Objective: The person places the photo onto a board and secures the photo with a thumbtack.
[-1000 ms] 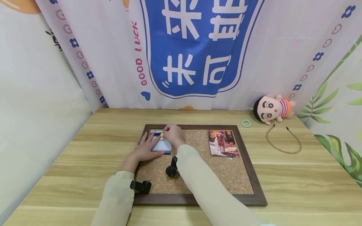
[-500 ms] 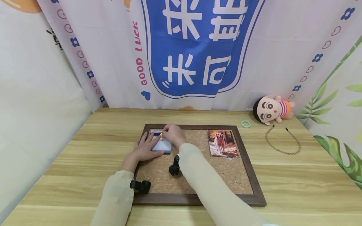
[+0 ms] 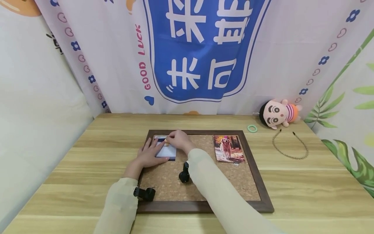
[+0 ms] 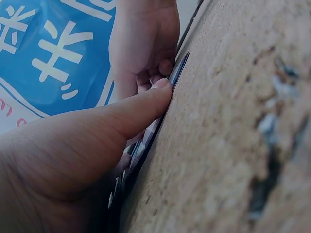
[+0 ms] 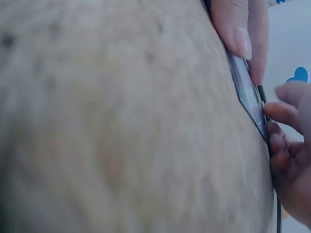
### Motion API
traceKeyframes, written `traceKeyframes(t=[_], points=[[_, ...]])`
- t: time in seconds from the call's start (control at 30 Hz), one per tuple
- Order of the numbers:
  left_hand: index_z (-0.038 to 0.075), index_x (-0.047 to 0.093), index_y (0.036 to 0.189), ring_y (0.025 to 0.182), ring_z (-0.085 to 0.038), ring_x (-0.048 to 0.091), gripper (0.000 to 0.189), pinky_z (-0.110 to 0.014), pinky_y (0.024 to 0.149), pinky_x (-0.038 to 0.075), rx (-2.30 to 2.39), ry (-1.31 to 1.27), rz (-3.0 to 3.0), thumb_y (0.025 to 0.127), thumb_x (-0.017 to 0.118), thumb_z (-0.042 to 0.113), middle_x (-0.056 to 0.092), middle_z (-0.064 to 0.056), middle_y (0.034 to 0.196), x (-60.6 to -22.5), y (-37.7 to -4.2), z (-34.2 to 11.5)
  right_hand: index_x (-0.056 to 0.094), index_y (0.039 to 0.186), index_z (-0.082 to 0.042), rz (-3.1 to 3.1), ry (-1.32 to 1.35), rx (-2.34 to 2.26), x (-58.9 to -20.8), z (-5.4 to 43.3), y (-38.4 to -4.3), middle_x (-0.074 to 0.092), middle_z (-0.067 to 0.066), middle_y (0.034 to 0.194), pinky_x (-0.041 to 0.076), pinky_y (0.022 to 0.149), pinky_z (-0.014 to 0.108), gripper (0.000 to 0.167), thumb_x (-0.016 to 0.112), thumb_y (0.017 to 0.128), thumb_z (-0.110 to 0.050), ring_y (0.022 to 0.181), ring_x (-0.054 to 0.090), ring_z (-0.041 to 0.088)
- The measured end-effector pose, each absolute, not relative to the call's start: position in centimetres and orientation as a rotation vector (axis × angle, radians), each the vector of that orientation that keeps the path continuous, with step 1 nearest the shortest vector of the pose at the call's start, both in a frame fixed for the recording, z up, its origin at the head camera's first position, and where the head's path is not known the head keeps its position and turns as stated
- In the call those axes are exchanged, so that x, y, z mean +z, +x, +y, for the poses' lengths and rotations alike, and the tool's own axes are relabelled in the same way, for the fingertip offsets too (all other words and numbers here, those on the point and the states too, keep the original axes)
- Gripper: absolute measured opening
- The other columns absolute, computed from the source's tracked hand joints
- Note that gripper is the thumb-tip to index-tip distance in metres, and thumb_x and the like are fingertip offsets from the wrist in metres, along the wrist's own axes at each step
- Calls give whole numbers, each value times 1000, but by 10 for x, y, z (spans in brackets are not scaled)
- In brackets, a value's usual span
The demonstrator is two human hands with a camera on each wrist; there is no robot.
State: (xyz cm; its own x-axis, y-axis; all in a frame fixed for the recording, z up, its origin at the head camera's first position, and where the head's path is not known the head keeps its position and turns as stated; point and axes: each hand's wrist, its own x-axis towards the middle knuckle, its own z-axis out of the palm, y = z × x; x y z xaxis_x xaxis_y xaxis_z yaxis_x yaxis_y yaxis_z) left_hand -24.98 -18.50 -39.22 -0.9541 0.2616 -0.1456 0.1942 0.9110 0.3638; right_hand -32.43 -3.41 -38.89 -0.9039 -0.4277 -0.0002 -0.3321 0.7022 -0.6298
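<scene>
In the head view a cork board (image 3: pixel 193 182) with a dark brown frame lies flat on the table. My left hand (image 3: pixel 149 154) rests with spread, straight fingers over the left side of a photo (image 3: pixel 167 152) at the board's upper left. At the photo's upper part my right hand (image 3: pixel 180 140) pinches a small yellow pushpin (image 3: pixel 166 142), mostly covered by the fingers. The left wrist view shows my left thumb (image 4: pixel 146 107) pressing at the photo's edge, close to the right hand. Curled right fingers (image 5: pixel 284 116) touch the photo in the right wrist view.
A dog photo (image 3: pixel 229 149) lies at the board's upper right. Beyond the frame on the table (image 3: pixel 298 191) are a green ring (image 3: pixel 252 128), a plush doll (image 3: pixel 279 113) and a thin headband (image 3: pixel 290 156). A printed cloth (image 3: pixel 190 65) hangs behind.
My right wrist and forearm have shifted slightly to the right and turned, while the fingertips stay at the pushpin. The left hand has kept its place. The head view has moved slightly.
</scene>
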Motion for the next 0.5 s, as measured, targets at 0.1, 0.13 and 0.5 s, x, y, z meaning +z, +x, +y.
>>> traceKeyframes(t=[0.1, 0.13, 0.5], points=[[14, 26, 137, 126, -36, -8, 76, -64, 87, 6, 553, 348, 2879, 78, 47, 57, 6, -16, 142, -394, -251, -183, 62, 108, -11, 2668, -553, -1081, -389, -28, -327, 59, 0, 101, 40, 77, 27, 34, 43, 90, -33, 93, 52, 13], [13, 27, 137, 126, -36, -7, 74, -64, 87, 6, 570, 350, 2883, 79, 47, 55, 7, -16, 142, -393, -252, -182, 59, 111, -9, 2615, -524, -1144, -388, -26, -327, 59, 4, 102, 41, 77, 29, 36, 41, 91, -33, 92, 52, 16], [0, 30, 132, 121, -45, 15, 65, -63, 86, 17, 741, 351, 3008, 84, 51, 38, 12, -28, 136, -375, -260, -182, 41, 128, -5, 2379, -456, -1298, -352, 7, -332, 56, 16, 104, 43, 77, 36, 52, 33, 92, -41, 90, 55, 25]])
